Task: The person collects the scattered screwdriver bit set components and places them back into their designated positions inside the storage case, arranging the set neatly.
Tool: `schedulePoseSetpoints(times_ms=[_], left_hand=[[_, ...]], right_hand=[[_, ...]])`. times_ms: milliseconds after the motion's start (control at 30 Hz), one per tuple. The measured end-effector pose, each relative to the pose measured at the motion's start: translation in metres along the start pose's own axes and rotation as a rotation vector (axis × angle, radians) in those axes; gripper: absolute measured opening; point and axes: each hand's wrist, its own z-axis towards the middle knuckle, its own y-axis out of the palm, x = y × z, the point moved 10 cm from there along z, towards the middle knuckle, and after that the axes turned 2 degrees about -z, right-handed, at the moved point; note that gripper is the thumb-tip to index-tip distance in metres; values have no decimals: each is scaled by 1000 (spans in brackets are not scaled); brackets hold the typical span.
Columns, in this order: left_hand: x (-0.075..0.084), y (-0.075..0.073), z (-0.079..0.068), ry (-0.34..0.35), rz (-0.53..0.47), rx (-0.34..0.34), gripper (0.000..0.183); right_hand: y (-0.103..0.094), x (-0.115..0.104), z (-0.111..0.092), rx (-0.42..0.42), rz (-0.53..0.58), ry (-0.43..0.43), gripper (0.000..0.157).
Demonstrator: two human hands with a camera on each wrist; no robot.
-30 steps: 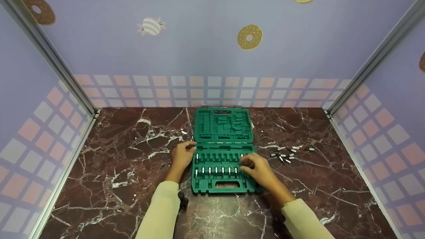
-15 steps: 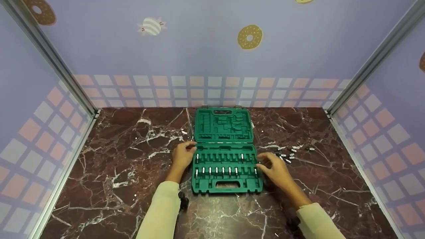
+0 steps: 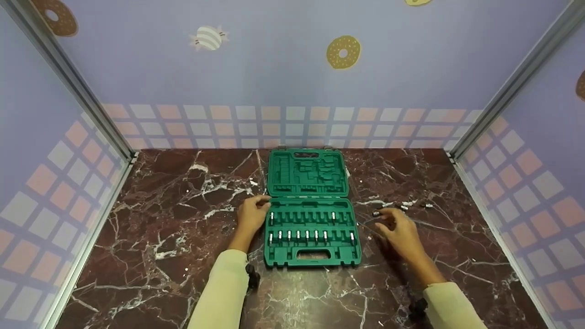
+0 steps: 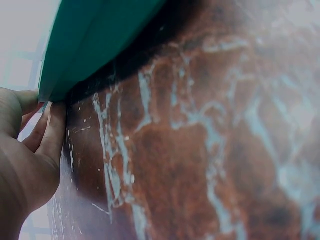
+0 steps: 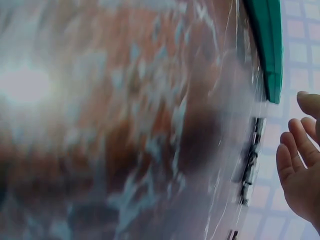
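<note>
A green tool case lies open on the table, its lid folded back. Silver socket bits stand in several slots of the lower row. In the upper row one socket bit sits at the left end and another socket bit towards the right. My left hand grips the case's left edge near the hinge; in the left wrist view its thumb and fingers meet at the case corner. My right hand hovers with parted fingers over loose socket bits right of the case, holding nothing visible.
More loose bits lie beside the right hand, partly hidden by it, with one bit farther right. The marbled table is enclosed by patterned walls at the back and both sides.
My right hand has left the case and moved right to the loose bits. A socket bit now shows at the upper row's right part, where the fingers were. The left hand stays put.
</note>
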Motion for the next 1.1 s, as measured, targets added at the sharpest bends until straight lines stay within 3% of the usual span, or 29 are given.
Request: schedulePoseSetpoints(times_ms=[533, 767, 1100], left_hand=[[-1, 0, -1, -13, 11, -11, 19], [-2, 2, -1, -12, -22, -35, 20], [-1, 1, 0, -3, -25, -21, 20]], right_hand=[[2, 30, 5, -49, -129, 63, 40], [8, 32, 5, -74, -183, 88, 37], [10, 29, 6, -38, -202, 53, 26]])
